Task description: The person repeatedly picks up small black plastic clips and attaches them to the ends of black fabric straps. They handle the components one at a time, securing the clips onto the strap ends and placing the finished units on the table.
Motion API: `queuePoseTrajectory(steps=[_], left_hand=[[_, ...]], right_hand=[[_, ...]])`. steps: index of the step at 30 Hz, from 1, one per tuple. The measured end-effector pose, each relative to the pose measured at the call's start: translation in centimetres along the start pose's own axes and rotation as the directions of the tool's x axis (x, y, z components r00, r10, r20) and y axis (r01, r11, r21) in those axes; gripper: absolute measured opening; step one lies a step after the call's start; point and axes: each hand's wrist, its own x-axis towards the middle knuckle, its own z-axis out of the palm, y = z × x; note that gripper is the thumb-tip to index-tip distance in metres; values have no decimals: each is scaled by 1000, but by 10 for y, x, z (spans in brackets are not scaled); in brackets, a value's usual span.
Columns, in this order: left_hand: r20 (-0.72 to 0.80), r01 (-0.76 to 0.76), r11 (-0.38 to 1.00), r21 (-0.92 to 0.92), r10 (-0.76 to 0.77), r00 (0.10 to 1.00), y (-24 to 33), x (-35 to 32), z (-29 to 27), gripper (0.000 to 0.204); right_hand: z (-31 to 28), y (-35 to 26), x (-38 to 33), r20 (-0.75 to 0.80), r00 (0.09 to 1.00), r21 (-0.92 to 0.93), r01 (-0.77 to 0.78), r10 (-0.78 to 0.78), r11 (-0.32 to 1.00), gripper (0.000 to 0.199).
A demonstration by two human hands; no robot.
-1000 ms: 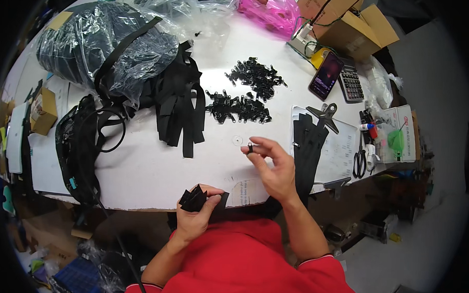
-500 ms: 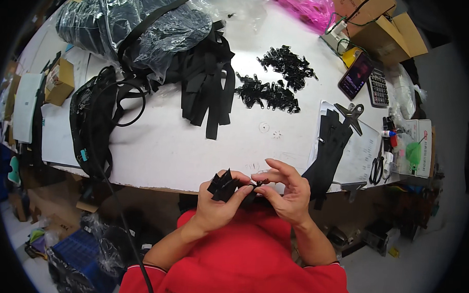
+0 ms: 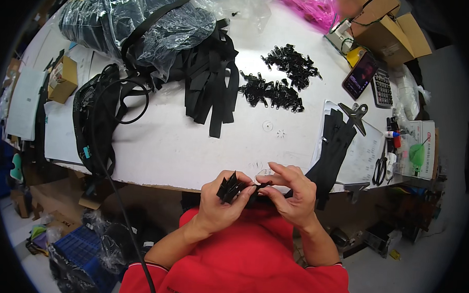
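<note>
Just over the table's front edge, my left hand is closed around a bunch of black zipper tapes, whose cut ends stick up past the fingers. Thumb and index finger of my right hand pinch a dark strip end beside the left thumb. That piece is small and partly covered by fingers; whether a slider is on it cannot be seen. Two heaps of black zipper sliders lie further back on the white table. More black zipper tapes rest on a clipboard to the right.
Long black strips hang from a plastic-wrapped bundle at the back left. A black bag and a cable lie left. A phone, calculator, scissors and cardboard box stand along the right.
Both hands have shifted slightly right in the picture along with the tapes. The right fingertips stay pinched near the left thumb. The whole table view has moved slightly too.
</note>
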Motion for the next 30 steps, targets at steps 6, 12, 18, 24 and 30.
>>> queuePoseTrajectory(steps=[6,12,18,24,30], left_hand=[[3,-2,1000,-25,2,1000,1,0,1,16],[48,20,997,69,-23,999,8,5,-3,15],[-24,31,1000,6,-31,999,7,3,4,15],[19,-131,991,16,131,991,3,8,0,16],[8,-60,992,-114,61,998,4,4,2,15]], right_hand=[[0,2,1,39,998,-41,50,-48,998,51],[0,1,6,77,972,-208,235,-224,949,51],[23,-1,-7,-152,982,-116,92,-109,989,48],[20,-7,-18,-96,995,272,61,-36,960,26],[29,0,-22,159,842,568,-505,515,650,11]])
